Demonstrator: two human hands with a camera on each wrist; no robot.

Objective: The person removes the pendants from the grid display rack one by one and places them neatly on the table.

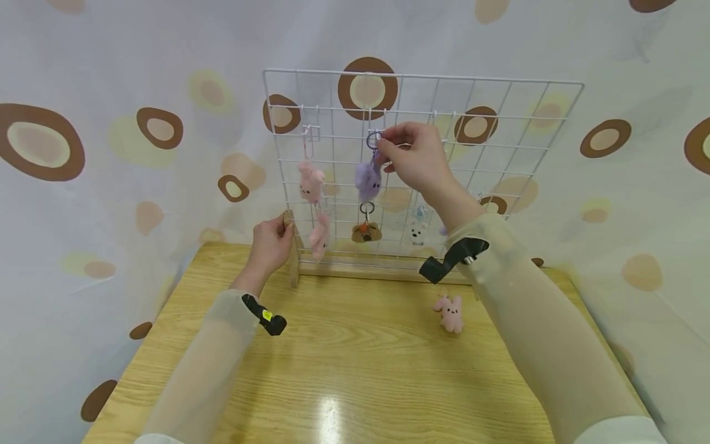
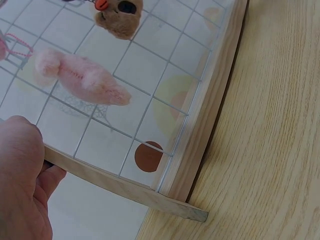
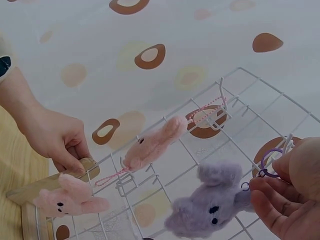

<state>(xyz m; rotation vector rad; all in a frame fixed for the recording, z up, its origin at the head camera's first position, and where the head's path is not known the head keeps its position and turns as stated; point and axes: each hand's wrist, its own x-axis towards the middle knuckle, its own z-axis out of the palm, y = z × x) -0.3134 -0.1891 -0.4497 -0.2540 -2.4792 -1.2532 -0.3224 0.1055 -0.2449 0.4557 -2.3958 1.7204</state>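
My right hand (image 1: 416, 154) pinches the ring of a purple plush keychain (image 1: 368, 180) against a hook high on the white wire grid (image 1: 407, 77). In the right wrist view the purple ring (image 3: 270, 162) lies between thumb and fingers, with the plush hanging below. My left hand (image 1: 272, 243) grips the top of the wooden side post (image 2: 115, 182) at the grid's left end. Two pink plush keychains (image 1: 311, 182) hang one above the other near that post. Below the purple one is a brown plush keychain (image 1: 367, 232).
A white bear keychain (image 1: 418, 231) hangs right of the brown one, and a bit of purple shows beside my right forearm. A pink plush (image 1: 450, 314) lies on the wooden table (image 1: 344, 351) in front of the grid. Behind is a patterned cloth (image 1: 166, 74).
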